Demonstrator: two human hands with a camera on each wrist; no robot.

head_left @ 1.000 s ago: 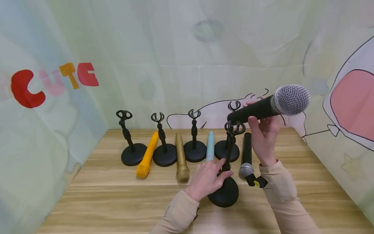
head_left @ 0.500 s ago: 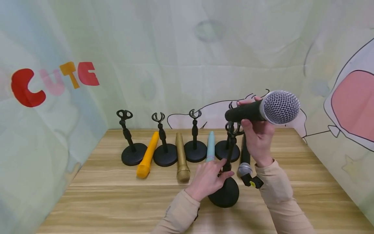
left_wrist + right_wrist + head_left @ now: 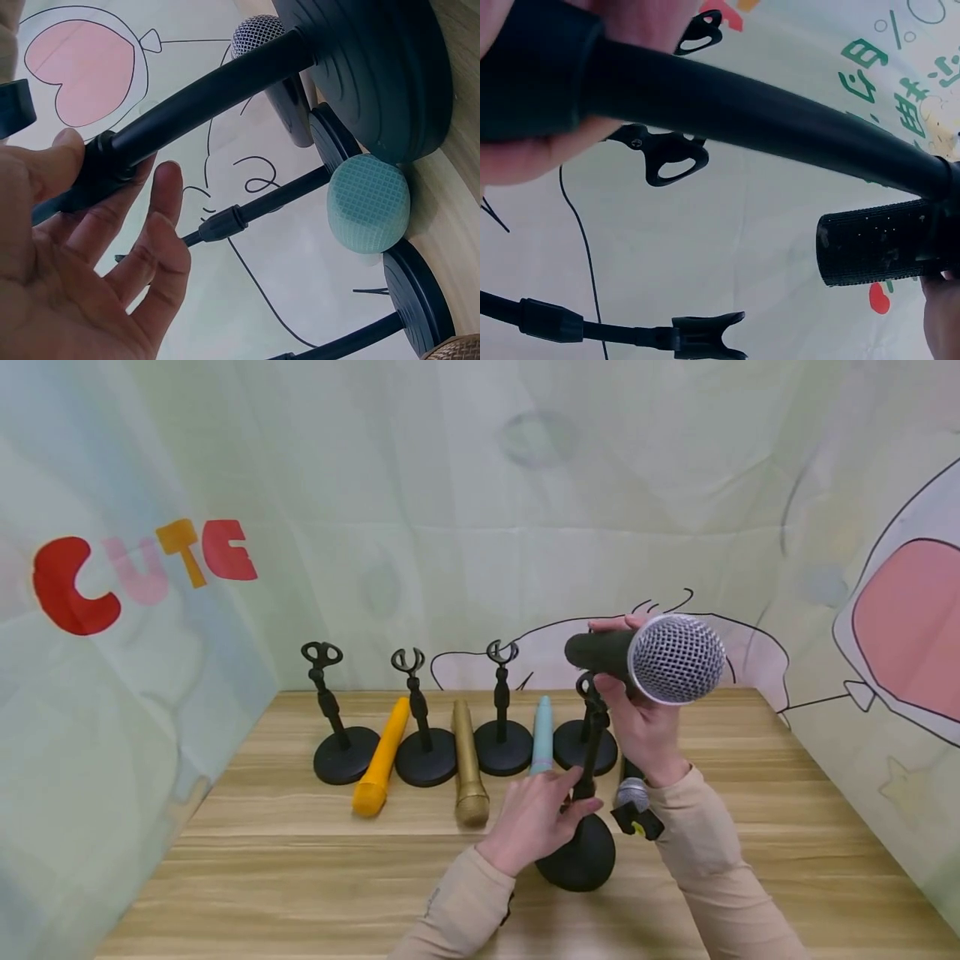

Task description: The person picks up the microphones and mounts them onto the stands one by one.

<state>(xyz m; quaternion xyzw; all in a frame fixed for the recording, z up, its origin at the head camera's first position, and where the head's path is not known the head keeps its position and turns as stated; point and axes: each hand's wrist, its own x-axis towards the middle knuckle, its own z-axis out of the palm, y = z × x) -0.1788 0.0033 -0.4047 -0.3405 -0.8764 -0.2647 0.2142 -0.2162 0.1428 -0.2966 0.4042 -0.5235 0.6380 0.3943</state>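
Black microphone in pinch of right grip, black stand likewise in left grip

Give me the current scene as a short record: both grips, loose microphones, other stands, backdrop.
Left grip: holds the front black microphone stand by its stem
Right grip: holds the silver-headed black microphone, raised off the table
Lying microphones: orange one, gold one, light-blue one, second silver-headed black one, partly hidden
Back row: four black stands; three visible clips empty
Backdrop: cloth lettered CUTE
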